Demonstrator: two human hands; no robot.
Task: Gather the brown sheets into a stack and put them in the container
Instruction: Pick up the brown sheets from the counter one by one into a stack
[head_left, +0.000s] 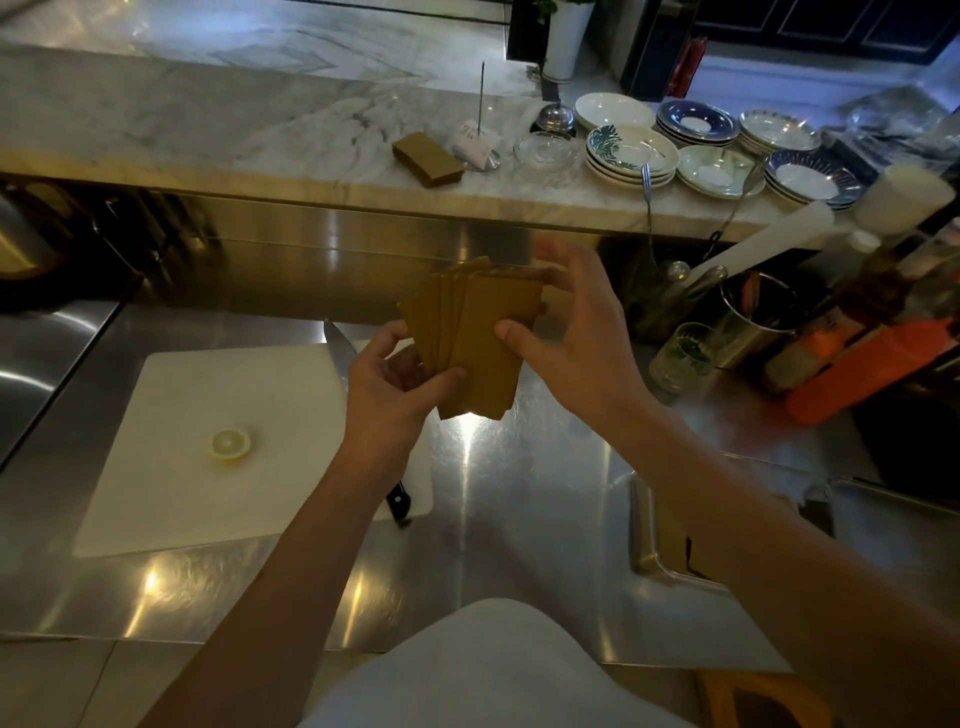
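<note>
Head view: container (644, 545) sits nearest, right forearm hiding its contents. Above the counter (519, 493), left grip (400, 374) and right grip (566, 332) pinch fanned sheets (472, 343), unsquared. Farther, another stack (427, 158) waits on the ledge.

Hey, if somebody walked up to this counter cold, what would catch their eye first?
Probably the fan of brown sheets held above the steel counter, the left hand gripping its lower end and the right hand at its far side. Next, the white cutting board at left with a lemon half and a knife, then the stacked plates on the marble ledge behind.
</note>
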